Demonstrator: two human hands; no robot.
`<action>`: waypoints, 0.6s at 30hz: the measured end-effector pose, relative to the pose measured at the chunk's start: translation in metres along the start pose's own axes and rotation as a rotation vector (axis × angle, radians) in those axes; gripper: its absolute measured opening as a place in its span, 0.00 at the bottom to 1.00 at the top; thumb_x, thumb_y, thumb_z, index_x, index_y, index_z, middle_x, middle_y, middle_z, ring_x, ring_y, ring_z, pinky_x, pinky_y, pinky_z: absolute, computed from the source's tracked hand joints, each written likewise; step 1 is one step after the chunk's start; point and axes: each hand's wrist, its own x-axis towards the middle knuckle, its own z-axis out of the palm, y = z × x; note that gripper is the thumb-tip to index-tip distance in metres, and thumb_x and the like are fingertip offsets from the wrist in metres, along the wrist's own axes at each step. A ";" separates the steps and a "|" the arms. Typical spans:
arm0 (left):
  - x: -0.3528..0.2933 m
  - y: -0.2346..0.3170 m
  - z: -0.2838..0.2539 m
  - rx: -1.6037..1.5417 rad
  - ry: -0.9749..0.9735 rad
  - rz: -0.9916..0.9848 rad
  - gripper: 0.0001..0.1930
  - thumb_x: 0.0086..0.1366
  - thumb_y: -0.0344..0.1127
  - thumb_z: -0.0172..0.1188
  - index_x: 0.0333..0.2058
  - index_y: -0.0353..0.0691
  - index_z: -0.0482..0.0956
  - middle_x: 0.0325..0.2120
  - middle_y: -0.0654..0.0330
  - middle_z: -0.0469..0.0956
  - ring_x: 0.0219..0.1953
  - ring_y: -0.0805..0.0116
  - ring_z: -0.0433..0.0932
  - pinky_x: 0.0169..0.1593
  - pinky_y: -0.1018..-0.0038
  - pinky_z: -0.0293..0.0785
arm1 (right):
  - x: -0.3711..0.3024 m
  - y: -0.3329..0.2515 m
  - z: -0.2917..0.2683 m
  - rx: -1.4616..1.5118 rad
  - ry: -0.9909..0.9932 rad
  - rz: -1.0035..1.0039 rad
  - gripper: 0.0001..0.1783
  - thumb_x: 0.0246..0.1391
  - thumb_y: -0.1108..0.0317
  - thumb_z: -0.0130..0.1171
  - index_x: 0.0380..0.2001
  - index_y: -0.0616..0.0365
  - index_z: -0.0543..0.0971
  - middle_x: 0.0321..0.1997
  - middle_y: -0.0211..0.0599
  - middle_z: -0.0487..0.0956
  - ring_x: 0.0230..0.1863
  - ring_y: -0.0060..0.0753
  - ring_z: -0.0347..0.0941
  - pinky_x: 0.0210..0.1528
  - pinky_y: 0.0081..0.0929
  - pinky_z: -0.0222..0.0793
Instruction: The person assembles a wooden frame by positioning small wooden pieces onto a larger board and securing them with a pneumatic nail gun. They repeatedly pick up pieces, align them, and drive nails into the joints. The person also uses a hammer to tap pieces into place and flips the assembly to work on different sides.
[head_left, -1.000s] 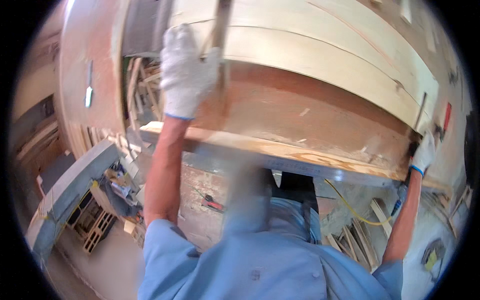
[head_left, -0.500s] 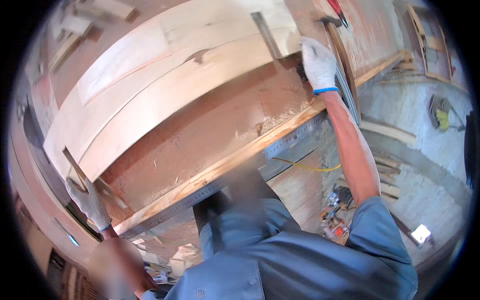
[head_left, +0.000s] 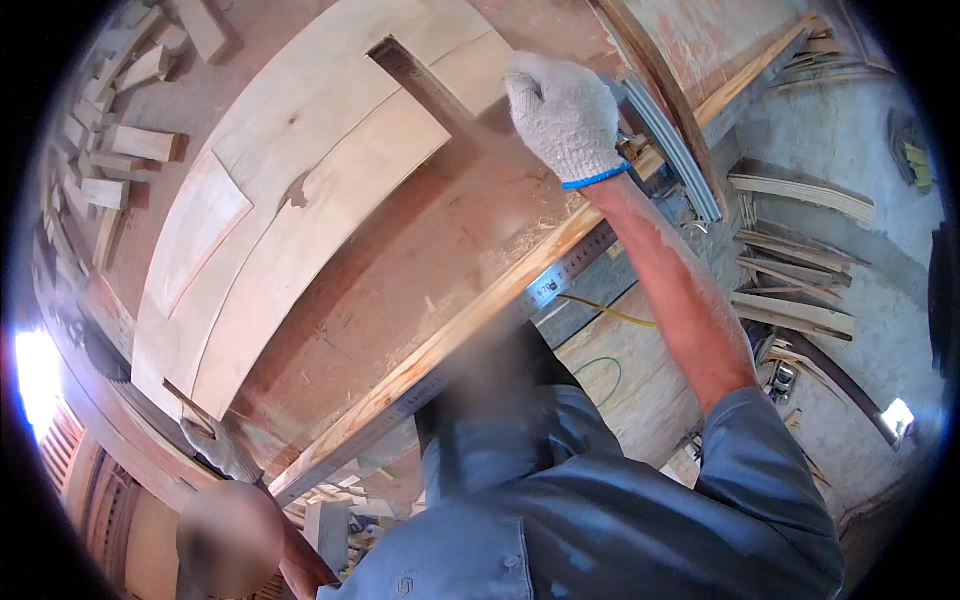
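Observation:
A wide, pale plywood board with a slot cut near each end lies across the reddish-brown workbench top. My left hand, in a white knit glove, is closed on the board's near-left end, beside the slot there. At the opposite end, my right hand, in a white glove with a blue cuff, has its fingers curled at the board's corner. Its fingertips are partly hidden. A smaller pale piece rests on or against the board's far side. Dark, ragged damage shows along the board's seam.
A wooden strip and a steel ruler run along the bench's front edge. Several wood blocks lie at the far left. Beyond my right hand are grey metal strips. Stacked wood slats lie on the floor at right.
The board's right end has moved left and farther from the bench's front edge, together with my right hand. My left hand stays at the other end. The view has also turned.

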 end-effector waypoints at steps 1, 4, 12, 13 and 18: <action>0.000 -0.001 -0.001 -0.025 -0.003 -0.008 0.42 0.76 0.40 0.63 0.76 0.25 0.49 0.77 0.42 0.54 0.77 0.51 0.56 0.79 0.61 0.53 | 0.000 0.000 -0.001 -0.004 -0.007 0.002 0.08 0.59 0.59 0.63 0.32 0.50 0.84 0.26 0.48 0.82 0.33 0.58 0.81 0.38 0.54 0.75; 0.002 -0.006 -0.001 0.044 0.004 0.010 0.42 0.76 0.40 0.63 0.75 0.24 0.50 0.76 0.42 0.54 0.77 0.52 0.57 0.78 0.61 0.54 | 0.000 -0.001 -0.004 -0.023 -0.064 0.041 0.10 0.62 0.61 0.62 0.41 0.50 0.87 0.35 0.48 0.85 0.40 0.55 0.83 0.43 0.46 0.78; -0.003 0.013 0.000 0.066 0.020 0.015 0.35 0.77 0.31 0.58 0.75 0.25 0.52 0.74 0.41 0.58 0.75 0.52 0.61 0.77 0.62 0.58 | -0.002 -0.002 -0.005 -0.082 -0.073 0.017 0.10 0.62 0.62 0.62 0.42 0.51 0.87 0.35 0.47 0.86 0.40 0.56 0.83 0.43 0.48 0.77; -0.003 0.013 0.000 0.066 0.018 0.007 0.36 0.77 0.31 0.58 0.75 0.25 0.52 0.74 0.41 0.58 0.75 0.52 0.61 0.77 0.62 0.58 | -0.001 -0.001 -0.005 -0.087 -0.072 0.007 0.10 0.62 0.62 0.62 0.42 0.51 0.87 0.35 0.48 0.86 0.40 0.57 0.83 0.43 0.48 0.77; -0.007 0.016 0.001 0.067 -0.023 -0.019 0.39 0.76 0.36 0.60 0.75 0.25 0.50 0.76 0.41 0.56 0.78 0.51 0.55 0.79 0.62 0.52 | 0.002 -0.004 -0.003 -0.100 -0.088 -0.039 0.07 0.61 0.63 0.63 0.36 0.52 0.85 0.30 0.49 0.83 0.37 0.59 0.81 0.39 0.52 0.76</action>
